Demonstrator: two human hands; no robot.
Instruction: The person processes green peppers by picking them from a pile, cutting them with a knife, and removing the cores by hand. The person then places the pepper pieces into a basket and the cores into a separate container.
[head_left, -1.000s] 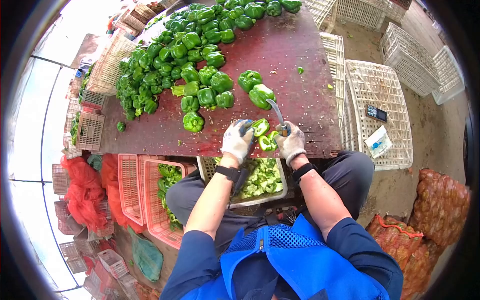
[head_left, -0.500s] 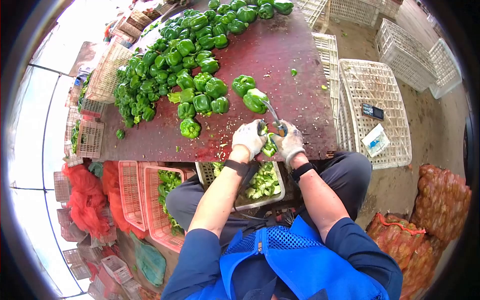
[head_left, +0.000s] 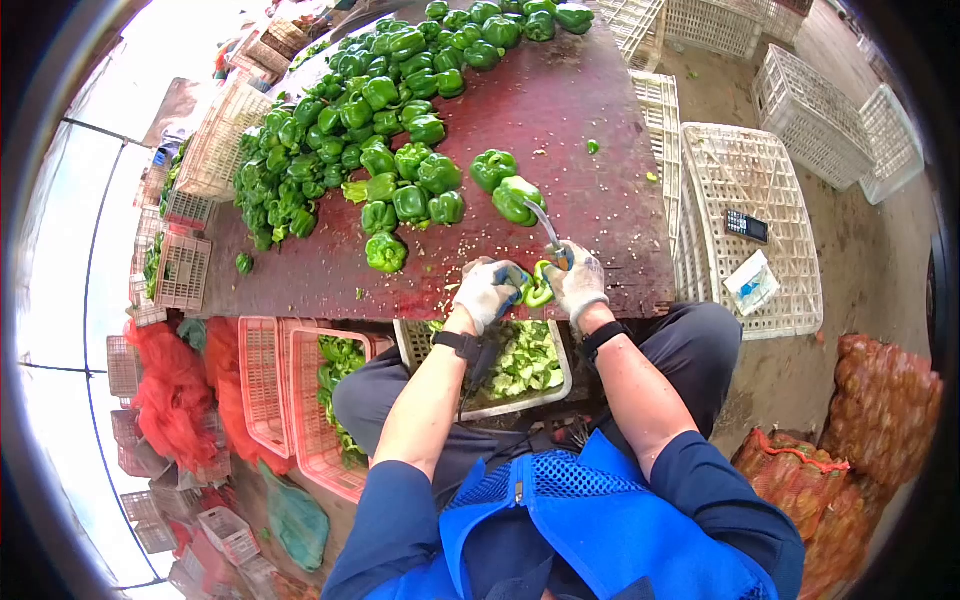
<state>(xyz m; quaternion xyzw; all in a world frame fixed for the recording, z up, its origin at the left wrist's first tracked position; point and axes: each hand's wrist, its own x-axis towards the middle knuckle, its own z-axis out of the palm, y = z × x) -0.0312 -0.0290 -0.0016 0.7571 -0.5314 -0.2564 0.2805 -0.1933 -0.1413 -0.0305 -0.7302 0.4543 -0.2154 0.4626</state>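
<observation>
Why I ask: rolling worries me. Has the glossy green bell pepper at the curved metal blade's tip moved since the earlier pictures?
No. The pepper keeps its place against the dark red tabletop and its small green scrap.

Table (head_left: 560, 125): before us, peppers (head_left: 357, 112) mostly on its left
Crate (head_left: 750, 170): to our right, phone (head_left: 746, 226) on top
</observation>
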